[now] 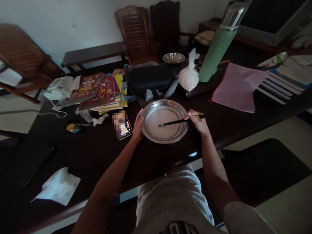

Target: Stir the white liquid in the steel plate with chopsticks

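Well, by the head view, the metal basin [168, 140] sits on the tabletop [156, 162], the left hand [138, 126] gripping its rim, the right hand [198, 122] pinching a black stick [174, 122] over it. Likely light, stiff, slick: take the rim.

- A home, by the look of it a living or dining room.
- Carved wooden chairs with slatted backs [134, 31] stand near a plain pale wall [90, 19], beside a low dark stand [94, 53].
- A bulky grey-framed screen [270, 16], apparently a television, fills the far right corner.
- The dark, glossy bench [161, 162] carries mixed household belongings: illustrated books [89, 86], a phone [125, 126], a tall green flask [216, 52], a metal basin [163, 139] and crumpled plastic bags [58, 88].
- Soft, patterned trousers [170, 191] on the seated person suit a domestic setting.
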Available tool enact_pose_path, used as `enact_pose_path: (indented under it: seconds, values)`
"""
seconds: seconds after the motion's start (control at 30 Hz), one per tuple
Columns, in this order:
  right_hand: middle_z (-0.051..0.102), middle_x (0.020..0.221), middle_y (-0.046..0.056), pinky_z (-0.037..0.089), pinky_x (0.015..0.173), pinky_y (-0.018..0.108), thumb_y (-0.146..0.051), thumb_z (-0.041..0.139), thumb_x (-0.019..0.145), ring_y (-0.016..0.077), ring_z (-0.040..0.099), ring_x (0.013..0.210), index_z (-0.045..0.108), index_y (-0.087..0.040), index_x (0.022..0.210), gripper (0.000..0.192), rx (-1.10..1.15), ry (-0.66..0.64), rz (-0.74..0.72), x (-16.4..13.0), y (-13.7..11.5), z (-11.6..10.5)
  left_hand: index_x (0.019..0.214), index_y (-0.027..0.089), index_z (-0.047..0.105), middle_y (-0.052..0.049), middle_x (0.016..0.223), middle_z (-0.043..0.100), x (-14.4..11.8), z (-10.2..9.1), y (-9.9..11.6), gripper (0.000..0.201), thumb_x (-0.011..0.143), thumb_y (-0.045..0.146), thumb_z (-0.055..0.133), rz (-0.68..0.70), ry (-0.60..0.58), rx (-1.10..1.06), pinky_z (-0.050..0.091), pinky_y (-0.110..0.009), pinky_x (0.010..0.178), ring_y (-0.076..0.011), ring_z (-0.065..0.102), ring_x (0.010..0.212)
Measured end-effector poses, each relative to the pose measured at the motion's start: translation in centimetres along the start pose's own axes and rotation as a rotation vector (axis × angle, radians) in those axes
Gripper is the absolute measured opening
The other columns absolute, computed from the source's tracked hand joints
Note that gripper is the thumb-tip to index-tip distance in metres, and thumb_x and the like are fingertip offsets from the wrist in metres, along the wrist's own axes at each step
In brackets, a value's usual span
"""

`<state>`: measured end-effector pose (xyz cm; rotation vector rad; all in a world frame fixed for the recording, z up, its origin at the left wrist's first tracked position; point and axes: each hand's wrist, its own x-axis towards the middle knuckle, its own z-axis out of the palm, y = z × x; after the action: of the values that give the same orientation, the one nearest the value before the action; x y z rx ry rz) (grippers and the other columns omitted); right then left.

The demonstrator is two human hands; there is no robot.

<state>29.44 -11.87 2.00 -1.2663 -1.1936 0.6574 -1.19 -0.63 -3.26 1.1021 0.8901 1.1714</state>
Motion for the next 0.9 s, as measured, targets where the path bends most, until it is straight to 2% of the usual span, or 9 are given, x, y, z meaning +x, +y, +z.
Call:
enact_pose_path:
  seconds: [0.13, 0.3, 0.43, 0.6, 0.73, 0.9]
  values:
    - [0.073, 0.067, 0.002, 0.056, 0.082, 0.043, -0.087, 0.072, 0.086, 0.0236, 0.068, 0.074, 0.076, -0.030, 0.061, 0.063, -0.024, 0.130, -0.039, 0.05, -0.03, -0.02, 0.141, 0.032, 0.072, -0.011, 0.158, 0.071, -0.04, 0.04, 0.06, 0.077, 0.079, 0.074, 0.088, 0.001, -0.007, -0.004, 0.050, -0.057, 0.128, -0.0434, 0.057, 0.156]
    - [0.074, 0.068, 0.004, 0.055, 0.082, 0.044, -0.086, 0.074, 0.085, 0.0247, 0.067, 0.078, 0.075, -0.029, 0.059, 0.063, -0.028, 0.064, -0.042, 0.01, -0.02, 0.09, 0.142, 0.032, 0.072, -0.010, 0.160, 0.071, -0.03, 0.09, 0.08, 0.078, 0.078, 0.073, 0.089, -0.016, 0.012, -0.004, 0.049, -0.054, 0.129, -0.0419, 0.058, 0.155]
    - [0.072, 0.066, 0.003, 0.055, 0.082, 0.045, -0.086, 0.072, 0.087, 0.0239, 0.065, 0.074, 0.075, -0.030, 0.059, 0.063, -0.022, 0.172, -0.055, 0.05, 0.24, 0.06, 0.145, 0.028, 0.070, -0.012, 0.160, 0.070, 0.04, 0.02, 0.00, 0.079, 0.080, 0.069, 0.087, -0.010, 0.007, 0.009, 0.050, -0.054, 0.128, -0.0420, 0.060, 0.154]
    - [0.074, 0.069, 0.003, 0.055, 0.081, 0.045, -0.086, 0.075, 0.085, 0.0245, 0.067, 0.077, 0.073, -0.030, 0.058, 0.062, -0.017, 0.067, -0.038, 0.09, 0.34, 0.11, 0.145, 0.030, 0.070, -0.011, 0.161, 0.069, 0.05, -0.11, -0.10, 0.069, 0.086, 0.064, 0.083, -0.009, -0.007, 0.009, 0.049, -0.055, 0.129, -0.0407, 0.059, 0.154]
    - [0.073, 0.067, 0.003, 0.054, 0.081, 0.044, -0.086, 0.074, 0.086, 0.0235, 0.066, 0.073, 0.077, -0.030, 0.061, 0.061, -0.005, 0.136, -0.039, 0.07, 0.21, 0.09, 0.143, 0.032, 0.072, -0.010, 0.158, 0.071, -0.04, -0.03, -0.02, 0.068, 0.084, 0.064, 0.086, -0.017, 0.006, -0.001, 0.049, -0.055, 0.129, -0.0410, 0.059, 0.154]
    - [0.075, 0.069, 0.003, 0.056, 0.081, 0.043, -0.085, 0.075, 0.086, 0.0237, 0.068, 0.076, 0.075, -0.029, 0.059, 0.062, -0.017, 0.045, -0.034, 0.02, 0.21, 0.07, 0.142, 0.032, 0.072, -0.010, 0.158, 0.071, -0.06, 0.10, 0.00, 0.072, 0.082, 0.068, 0.088, -0.012, 0.006, -0.016, 0.049, -0.056, 0.129, -0.0427, 0.058, 0.155]
